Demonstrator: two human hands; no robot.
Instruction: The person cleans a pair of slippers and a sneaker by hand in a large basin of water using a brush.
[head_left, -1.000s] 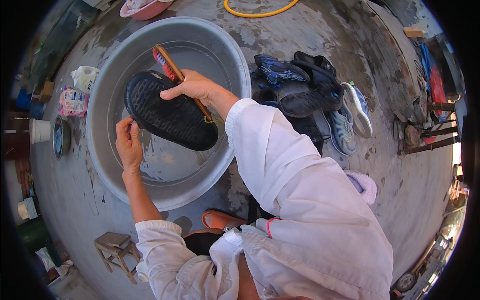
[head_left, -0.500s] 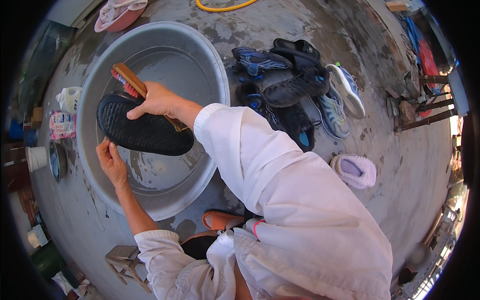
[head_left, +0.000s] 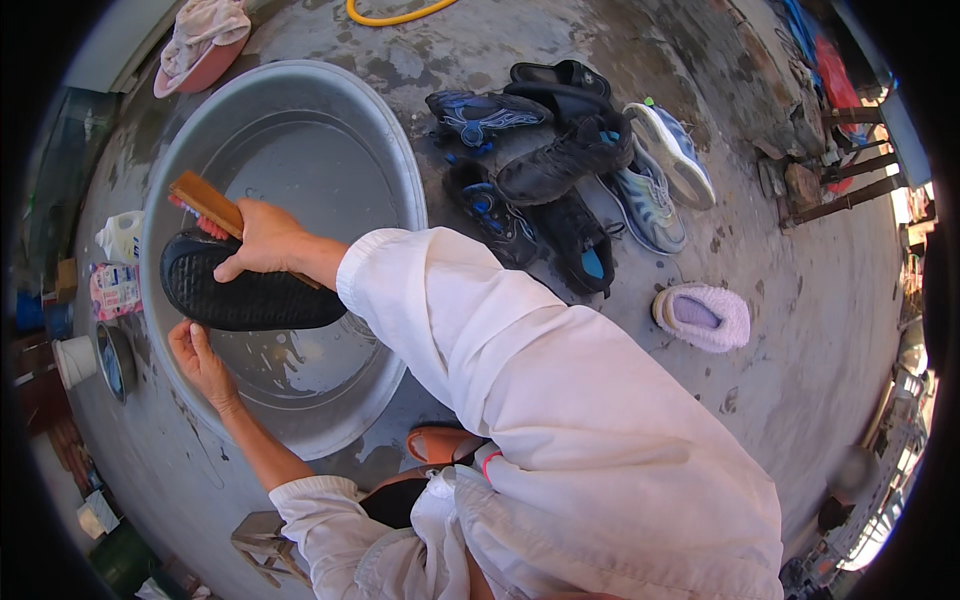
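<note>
A shoe (head_left: 255, 303) is held over a big grey basin (head_left: 403, 180), its black textured sole turned up and its upper hidden. My left hand (head_left: 207, 367) pinches the shoe's near left edge between thumb and fingers. In my right hand (head_left: 275, 240) is a wooden scrubbing brush (head_left: 207, 203), gripped from above and lying slantwise across the sole. Its pink and purple bristles show beneath the far left end; the rest are hidden by my hand. Shallow water (head_left: 300, 350) and patches of suds lie in the bottom of the basin.
Right of the basin are several black and blue shoes (head_left: 550, 170), with a grey sneaker (head_left: 645, 205) and a fluffy lilac slipper (head_left: 722, 318). A pink tub (head_left: 210, 68) of cloth stands far left. A white jug (head_left: 122, 236) and small stool (head_left: 268, 545) are at left.
The whole view has shifted, so the basin and shoes appear farther left and lower. The brush has slid slightly left along the sole. Both hands keep their grips.
</note>
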